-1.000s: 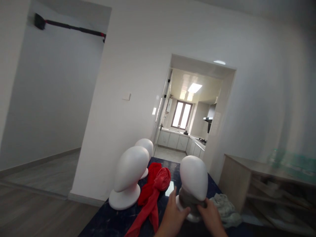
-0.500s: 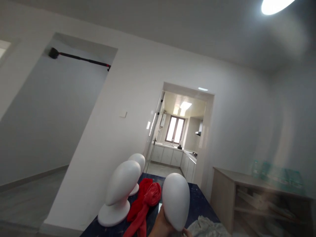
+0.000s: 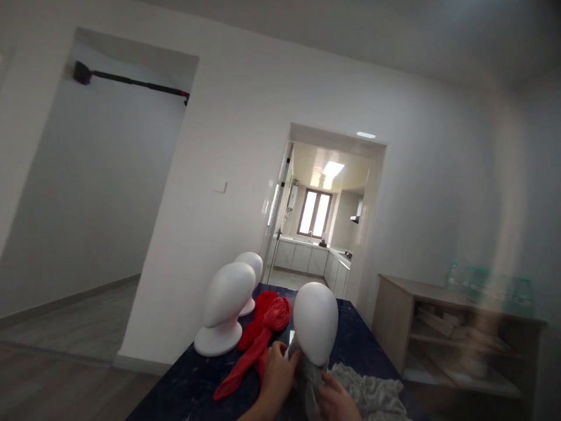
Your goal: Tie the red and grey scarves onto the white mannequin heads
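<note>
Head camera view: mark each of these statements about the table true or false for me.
1. Both hands are at the neck of the nearest white mannequin head. True: the left hand and right hand grip grey cloth there.
2. Two mannequin heads stand on the table. False: three; one to the left and another behind it.
3. The red cloth lies between the heads on the dark table. True.
4. The red cloth covers the nearest head. False: that head's top is bare.
5. A wooden shelf unit stands right of the table. True.
</note>
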{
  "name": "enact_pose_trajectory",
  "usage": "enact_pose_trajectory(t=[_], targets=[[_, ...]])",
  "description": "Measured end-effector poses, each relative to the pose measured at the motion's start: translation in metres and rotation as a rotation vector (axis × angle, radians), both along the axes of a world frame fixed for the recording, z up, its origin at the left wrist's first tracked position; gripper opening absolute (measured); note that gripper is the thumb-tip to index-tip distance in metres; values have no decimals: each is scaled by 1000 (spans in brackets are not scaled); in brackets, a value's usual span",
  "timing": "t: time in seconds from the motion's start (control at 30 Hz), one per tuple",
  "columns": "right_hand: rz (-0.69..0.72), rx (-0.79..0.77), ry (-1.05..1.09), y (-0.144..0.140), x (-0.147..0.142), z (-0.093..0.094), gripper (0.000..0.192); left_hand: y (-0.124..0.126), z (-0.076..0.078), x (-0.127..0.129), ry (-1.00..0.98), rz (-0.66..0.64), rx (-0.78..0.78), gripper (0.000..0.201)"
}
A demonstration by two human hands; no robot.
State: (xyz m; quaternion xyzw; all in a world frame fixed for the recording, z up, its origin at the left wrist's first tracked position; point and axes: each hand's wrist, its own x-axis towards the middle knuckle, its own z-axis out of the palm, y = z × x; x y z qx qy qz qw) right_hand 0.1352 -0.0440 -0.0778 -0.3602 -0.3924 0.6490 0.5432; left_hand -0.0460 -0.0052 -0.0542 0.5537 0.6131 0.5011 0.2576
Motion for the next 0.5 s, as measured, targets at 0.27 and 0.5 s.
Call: enact_pose_trajectory(t=[0.27,0.5], targets=[[212,-20,-16,-20,-21,2,62,-41,-8,20,-579,-462,-167,44],[-164,-239,-245,6,6,-3,62,-29,-2,24,-727,-325,-80,32]])
